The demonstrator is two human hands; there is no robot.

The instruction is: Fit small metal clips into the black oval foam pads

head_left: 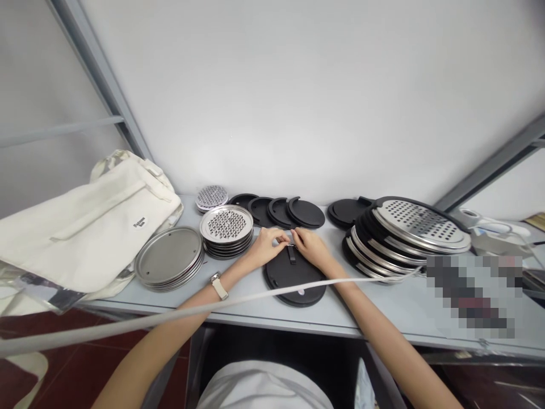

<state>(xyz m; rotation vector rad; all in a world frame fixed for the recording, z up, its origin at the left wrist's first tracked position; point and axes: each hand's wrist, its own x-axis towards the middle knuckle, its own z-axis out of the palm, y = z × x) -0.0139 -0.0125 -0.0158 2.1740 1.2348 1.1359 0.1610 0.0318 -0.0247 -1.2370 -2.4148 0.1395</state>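
A black round plate (295, 281) lies flat on the table in front of me. On its upper part is a short black strap (292, 257) with a thin metal ring (290, 245) at its far end. My left hand (269, 245) is closed in a pinch at the left side of the ring. From the other side, my right hand (313, 247) pinches at the same ring, its fingertips close to those of the left. The fingers partly hide the ring and the plate's far edge.
Left of my hands stand stacked metal grater discs (227, 227) and plain metal discs (170, 255), beside a cream bag (97, 221). Black round holders (306, 214) lie along the wall. A tall pile of grater discs (421, 224) is at right. A white cord (238, 301) crosses in front.
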